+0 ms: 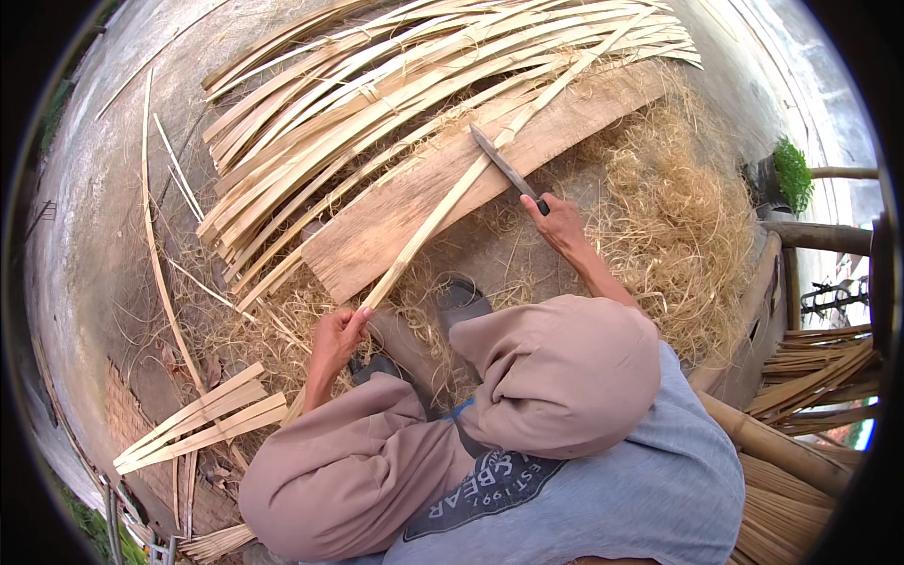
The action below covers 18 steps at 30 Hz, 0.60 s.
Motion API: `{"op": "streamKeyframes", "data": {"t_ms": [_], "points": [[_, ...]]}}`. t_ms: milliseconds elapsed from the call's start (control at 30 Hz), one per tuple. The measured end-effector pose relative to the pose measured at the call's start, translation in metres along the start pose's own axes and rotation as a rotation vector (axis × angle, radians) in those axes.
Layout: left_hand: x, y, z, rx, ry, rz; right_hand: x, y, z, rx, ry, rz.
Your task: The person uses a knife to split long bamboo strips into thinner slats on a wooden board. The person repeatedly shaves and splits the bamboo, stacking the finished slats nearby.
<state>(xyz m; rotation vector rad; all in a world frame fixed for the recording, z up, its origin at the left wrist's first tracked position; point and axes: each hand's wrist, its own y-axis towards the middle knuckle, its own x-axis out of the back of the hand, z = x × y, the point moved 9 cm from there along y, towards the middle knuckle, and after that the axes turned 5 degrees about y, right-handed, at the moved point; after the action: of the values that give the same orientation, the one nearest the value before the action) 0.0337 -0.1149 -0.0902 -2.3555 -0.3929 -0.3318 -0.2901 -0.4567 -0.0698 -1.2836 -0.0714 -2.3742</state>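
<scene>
My left hand (pixel 337 341) is closed round the near end of a long pale bamboo strip (pixel 428 226), close by my left knee. From there the strip slants up to the right across a wooden plank (pixel 372 240). My right hand (pixel 557 226) grips the black handle of a knife (pixel 508 168). Its long blade crosses the strip over the plank, point toward the upper left. Whether the edge bites into the strip I cannot tell.
Beyond the plank lies a broad layer of split bamboo strips (pixel 395 104). Curly shavings (pixel 673 226) heap up at the right. A few short strips (pixel 202 419) lie at lower left. Bamboo poles (pixel 772 438) and a strip bundle (pixel 815 372) stand at the right, near a green plant (pixel 792 174).
</scene>
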Motion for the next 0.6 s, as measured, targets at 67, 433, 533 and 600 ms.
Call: {"op": "streamKeyframes", "data": {"t_ms": [67,433,533,600], "points": [[0.005,0.007,0.001,0.004,0.024,0.005,-0.023,-0.014,0.026,0.141,0.023,0.070],[0.023,-0.036,0.016,-0.027,0.305,-0.058,0.056,0.038,-0.065,-0.201,0.138,-0.176],[0.009,-0.043,-0.003,-0.217,0.632,-0.316,-0.028,-0.016,0.046,0.093,0.145,0.095],[0.000,-0.046,-0.006,-0.190,0.830,-0.458,-0.057,-0.073,0.101,0.415,0.037,0.176]]}}
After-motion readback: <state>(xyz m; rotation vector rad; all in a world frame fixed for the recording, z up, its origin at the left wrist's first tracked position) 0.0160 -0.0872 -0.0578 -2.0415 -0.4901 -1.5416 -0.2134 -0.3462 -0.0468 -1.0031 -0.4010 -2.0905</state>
